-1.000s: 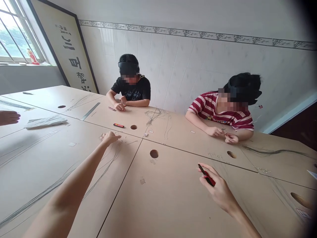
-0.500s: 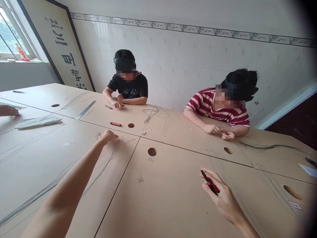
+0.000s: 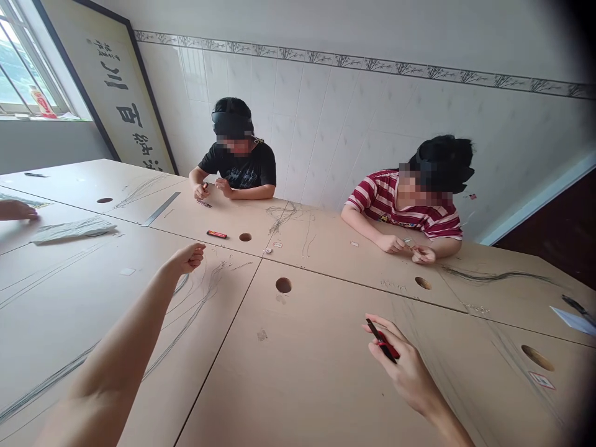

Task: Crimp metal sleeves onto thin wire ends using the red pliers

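Thin wires (image 3: 195,298) lie on the worktop (image 3: 316,372) at ten o'clock, pinched in the fisted left hand (image 3: 186,257); at four o'clock, the right hand (image 3: 403,366) grips red-handled pliers (image 3: 382,341).

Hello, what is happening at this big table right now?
Several people sit around a large table of joined beige boards, with thin wires lying on it. The camera wearer's left hand is closed into a fist above those wires, and one strand seems to run up to it. The right hand holds a small red-and-black tool. Across the table, a person in a black shirt and a person in a striped shirt each handle small parts with both hands.
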`<state>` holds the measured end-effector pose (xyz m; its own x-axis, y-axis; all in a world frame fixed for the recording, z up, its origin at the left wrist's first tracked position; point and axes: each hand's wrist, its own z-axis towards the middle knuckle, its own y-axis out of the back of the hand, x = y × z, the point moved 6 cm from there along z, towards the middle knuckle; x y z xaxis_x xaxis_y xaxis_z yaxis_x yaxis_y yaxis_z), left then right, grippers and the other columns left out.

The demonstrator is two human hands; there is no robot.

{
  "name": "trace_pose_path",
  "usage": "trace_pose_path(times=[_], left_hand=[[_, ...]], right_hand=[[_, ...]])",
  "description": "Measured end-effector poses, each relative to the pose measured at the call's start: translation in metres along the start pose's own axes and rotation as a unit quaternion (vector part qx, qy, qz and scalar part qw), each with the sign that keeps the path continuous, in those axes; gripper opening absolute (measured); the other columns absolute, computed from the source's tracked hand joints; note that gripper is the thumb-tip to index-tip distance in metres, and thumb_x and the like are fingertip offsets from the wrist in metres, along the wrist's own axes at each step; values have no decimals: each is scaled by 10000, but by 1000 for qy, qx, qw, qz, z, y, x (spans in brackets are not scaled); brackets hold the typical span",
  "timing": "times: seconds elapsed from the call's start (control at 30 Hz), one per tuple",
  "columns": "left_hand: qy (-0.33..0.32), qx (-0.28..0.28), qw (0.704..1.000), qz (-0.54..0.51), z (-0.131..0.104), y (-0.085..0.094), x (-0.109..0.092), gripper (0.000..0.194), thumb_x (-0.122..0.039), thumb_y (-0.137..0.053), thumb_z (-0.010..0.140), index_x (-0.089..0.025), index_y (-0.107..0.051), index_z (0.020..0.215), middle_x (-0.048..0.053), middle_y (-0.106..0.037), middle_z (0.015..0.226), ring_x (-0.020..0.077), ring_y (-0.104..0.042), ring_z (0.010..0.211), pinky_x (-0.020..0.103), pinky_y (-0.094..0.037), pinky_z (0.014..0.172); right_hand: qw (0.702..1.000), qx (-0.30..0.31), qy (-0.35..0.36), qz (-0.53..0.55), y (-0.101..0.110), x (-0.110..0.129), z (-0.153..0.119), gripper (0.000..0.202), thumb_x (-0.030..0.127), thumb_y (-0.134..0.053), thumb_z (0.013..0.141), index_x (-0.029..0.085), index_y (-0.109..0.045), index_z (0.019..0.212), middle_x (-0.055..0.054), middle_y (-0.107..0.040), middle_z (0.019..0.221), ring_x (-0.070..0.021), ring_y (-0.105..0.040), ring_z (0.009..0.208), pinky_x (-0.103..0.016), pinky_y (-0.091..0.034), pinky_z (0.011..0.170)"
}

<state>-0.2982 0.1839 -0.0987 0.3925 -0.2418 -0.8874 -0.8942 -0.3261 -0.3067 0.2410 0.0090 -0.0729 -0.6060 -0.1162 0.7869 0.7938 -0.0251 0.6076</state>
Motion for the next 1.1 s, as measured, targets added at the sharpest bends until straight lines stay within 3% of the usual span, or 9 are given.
trace_pose_path(times=[0.13, 0.23, 0.43, 0.53, 0.63, 0.73, 0.83, 0.97, 1.1], left_hand=[[8, -43, 999, -27, -12, 2, -8, 227, -289, -576, 943, -128, -595, 1101, 45, -636, 961, 123, -621, 720, 259, -547, 596], [-2, -37, 998, -49, -31, -10, -17, 175, -280, -567, 950, -117, -600, 1004, -5, -602, 797, 64, -536, 547, 176, -458, 453], [-20, 68, 996, -58, -96, -65, -39, 206, -192, -550, 944, -140, -511, 749, -118, -282, 512, 11, -202, 339, 134, -151, 288], [-7, 131, 991, -26, -128, -99, -39, 202, -168, -609, 877, -167, -488, 715, -118, -190, 513, 17, -163, 336, 139, -131, 272], [8, 188, 982, 24, -154, -136, -26, 218, -191, -674, 819, -173, -493, 698, -112, -173, 538, 21, -148, 363, 136, -130, 284], [16, 239, 968, 75, -180, -174, -4, 264, -224, -725, 783, -170, -496, 663, -103, -180, 553, 22, -132, 395, 142, -102, 316], [13, 276, 953, 125, -212, -207, 22, 204, -253, -743, 770, -162, -574, 699, -94, -221, 536, 32, -150, 412, 166, -100, 352], [-96, 263, 924, 259, -249, -239, 48, 223, -387, -672, 803, -191, -621, 711, -47, -386, 526, 77, -273, 437, 221, -166, 401], [-178, 233, 906, 305, -273, -263, 72, 299, -448, -600, 813, -201, -560, 649, 13, -565, 616, 122, -422, 514, 252, -265, 464]], right_hand=[[999, 8, -12, 35, -6, -1, -7, 415, 468, -549, 861, 258, -650, 1204, -97, -573, 1321, -240, -647, 1020, -354, -550, 921], [997, 16, -27, 77, -14, -5, -18, 370, 472, -584, 849, 268, -681, 1142, -94, -581, 1320, -239, -661, 955, -365, -557, 888], [975, 9, -79, 208, -31, 1, -36, 301, 486, -662, 795, 241, -712, 961, -107, -645, 1236, -305, -589, 1131, -395, -515, 888], [956, 0, -90, 281, -41, 26, -33, 281, 475, -682, 785, 201, -712, 838, -119, -693, 1097, -278, -610, 985, -357, -489, 791], [928, 7, -78, 364, -52, 67, -27, 267, 439, -691, 792, 182, -724, 852, -93, -696, 934, -193, -545, 762, -310, -435, 684], [883, 45, -67, 462, -59, 110, -21, 212, 382, -708, 781, 175, -710, 825, -82, -684, 935, -165, -503, 743, -281, -398, 651], [853, 77, -76, 510, -60, 134, -18, 229, 393, -714, 774, 169, -714, 821, -73, -672, 916, -144, -488, 715, -269, -377, 628], [847, 50, -125, 514, -56, 126, -11, 314, 469, -749, 710, 171, -684, 784, -24, -583, 655, -149, -481, 639, -262, -338, 542], [839, 19, -162, 518, -58, 106, -2, 328, 481, -747, 668, 181, -642, 748, 8, -523, 597, -137, -463, 569, -258, -315, 498]])
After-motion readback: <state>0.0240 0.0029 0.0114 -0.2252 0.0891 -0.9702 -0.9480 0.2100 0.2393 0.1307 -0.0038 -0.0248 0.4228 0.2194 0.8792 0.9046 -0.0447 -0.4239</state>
